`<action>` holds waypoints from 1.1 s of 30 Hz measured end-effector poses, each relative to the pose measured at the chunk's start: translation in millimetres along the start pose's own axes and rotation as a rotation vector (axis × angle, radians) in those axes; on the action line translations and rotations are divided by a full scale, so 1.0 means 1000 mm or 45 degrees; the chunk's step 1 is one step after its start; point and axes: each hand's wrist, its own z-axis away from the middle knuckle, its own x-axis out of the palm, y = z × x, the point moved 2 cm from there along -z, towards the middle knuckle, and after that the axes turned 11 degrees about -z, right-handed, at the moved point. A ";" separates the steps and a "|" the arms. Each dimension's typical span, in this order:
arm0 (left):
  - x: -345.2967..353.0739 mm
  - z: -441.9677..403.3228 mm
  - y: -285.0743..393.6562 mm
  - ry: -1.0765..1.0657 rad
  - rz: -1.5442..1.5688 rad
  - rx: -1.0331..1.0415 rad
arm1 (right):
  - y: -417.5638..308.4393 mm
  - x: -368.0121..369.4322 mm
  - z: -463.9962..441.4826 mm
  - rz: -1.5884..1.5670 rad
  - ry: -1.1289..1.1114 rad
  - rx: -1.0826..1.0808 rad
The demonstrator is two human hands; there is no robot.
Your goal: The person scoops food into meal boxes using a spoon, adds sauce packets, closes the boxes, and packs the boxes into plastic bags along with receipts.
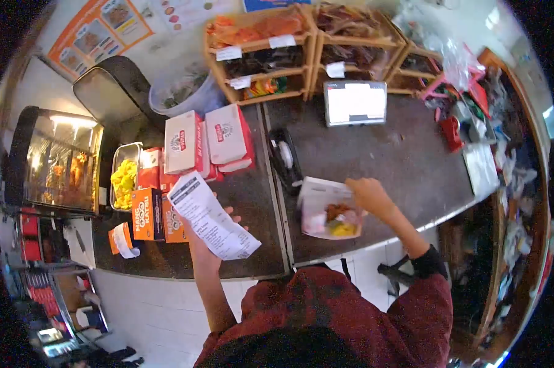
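My left hand (204, 253) holds a long printed paper receipt (209, 221) over the left part of the counter. The paper hides most of the palm, and a few fingertips show past its right edge. My right hand (369, 195) is closed on the upper right rim of an open paper food box (314, 208). Inside the box lie brown pieces of food (338, 213), something yellow (343, 229) and something whitish. A black stapler-like object (283, 156) lies just behind the box.
Red-and-white boxes (184, 144), orange-and-black boxes (147, 214) and a metal tray of yellow food (124, 184) stand left. A lit display case (62, 162) is beyond them. A tablet (355, 103) and wooden racks (265, 46) stand at the back; plastic bags (461, 64) hang right.
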 end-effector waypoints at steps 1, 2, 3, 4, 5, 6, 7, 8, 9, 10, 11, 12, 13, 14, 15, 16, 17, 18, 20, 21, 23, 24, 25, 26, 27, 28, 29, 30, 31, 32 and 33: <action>-0.005 -0.001 -0.004 0.010 0.011 0.027 | 0.020 -0.008 0.000 0.046 -0.043 0.013; -0.013 -0.002 -0.009 0.067 0.079 0.016 | 0.047 -0.014 -0.002 0.062 -0.040 -0.010; -0.019 -0.002 -0.016 0.121 0.146 0.005 | 0.079 -0.012 -0.004 0.121 -0.276 0.077; -0.022 -0.005 -0.020 0.127 0.159 0.021 | 0.089 -0.018 -0.012 0.182 -0.519 0.173; -0.024 -0.008 -0.025 0.219 0.159 -0.005 | 0.094 -0.028 -0.024 0.195 -0.521 0.162; -0.027 -0.011 -0.028 0.310 0.157 -0.038 | 0.080 -0.052 -0.038 0.119 -0.443 -0.071; -0.032 -0.014 -0.031 0.229 0.163 -0.008 | 0.061 -0.077 -0.052 0.048 -0.350 -0.305; -0.033 -0.018 -0.034 0.229 0.170 0.000 | 0.029 -0.106 -0.072 -0.082 -0.158 -0.422; -0.033 -0.023 -0.037 0.233 0.178 -0.021 | -0.006 -0.128 -0.100 -0.212 0.038 -0.538; -0.034 -0.027 -0.039 0.236 0.184 -0.040 | -0.022 -0.141 -0.139 -0.438 0.090 -0.575; -0.036 -0.032 -0.040 0.171 0.227 -0.032 | -0.050 -0.160 -0.166 -0.532 0.293 -0.612; -0.036 -0.035 -0.040 0.166 0.225 -0.017 | -0.055 -0.166 -0.212 -0.403 0.517 -0.673; -0.036 -0.037 -0.040 0.225 0.174 -0.014 | -0.078 -0.183 -0.241 -0.354 0.681 -0.760; -0.039 -0.039 -0.039 0.282 0.119 -0.019 | -0.100 -0.193 -0.272 -0.307 0.856 -0.738; -0.038 -0.039 -0.038 0.259 0.046 0.010 | -0.110 -0.197 -0.303 -0.158 0.977 -0.614; -0.039 -0.039 -0.038 0.243 0.038 0.008 | -0.126 -0.199 -0.321 -0.185 0.990 -0.518; -0.039 -0.039 -0.039 0.282 0.216 -0.013 | -0.138 -0.202 -0.335 -0.210 1.002 -0.421; -0.041 -0.039 -0.039 0.322 0.394 -0.036 | -0.143 -0.197 -0.357 -0.204 1.013 -0.409; -0.045 -0.040 -0.029 0.382 -0.109 -0.037 | -0.140 -0.181 -0.400 0.099 1.192 -0.249; -0.046 -0.037 -0.027 0.491 0.003 -0.005 | -0.142 -0.182 -0.402 0.102 1.186 -0.243; -0.079 -0.031 -0.042 0.454 0.172 -0.004 | -0.150 -0.183 -0.402 0.309 1.032 -0.139; -0.087 -0.031 -0.043 0.458 0.178 -0.016 | -0.151 -0.180 -0.403 0.312 1.019 -0.135; -0.093 -0.031 -0.044 0.455 0.178 0.016 | -0.153 -0.179 -0.404 0.373 1.062 -0.153; -0.097 -0.031 -0.043 0.446 0.176 0.050 | -0.156 -0.181 -0.403 0.435 1.111 -0.168; -0.098 -0.032 -0.042 0.439 0.179 0.045 | -0.156 -0.182 -0.405 0.443 1.110 -0.163; -0.097 -0.033 -0.039 0.407 0.251 0.032 | -0.157 -0.183 -0.406 0.463 1.085 -0.157; -0.095 -0.033 -0.036 0.377 0.320 0.019 | -0.157 -0.184 -0.406 0.479 1.059 -0.151; -0.091 -0.034 -0.032 0.375 0.316 0.017 | -0.155 -0.191 -0.402 0.478 1.060 -0.147; -0.085 -0.034 -0.027 0.397 0.222 0.027 | -0.153 -0.205 -0.390 0.482 1.167 -0.134; -0.082 -0.032 -0.025 0.421 0.127 0.036 | -0.150 -0.218 -0.376 0.485 1.272 -0.122; -0.084 -0.032 -0.029 0.427 0.124 0.031 | -0.143 -0.235 -0.356 0.366 1.236 -0.109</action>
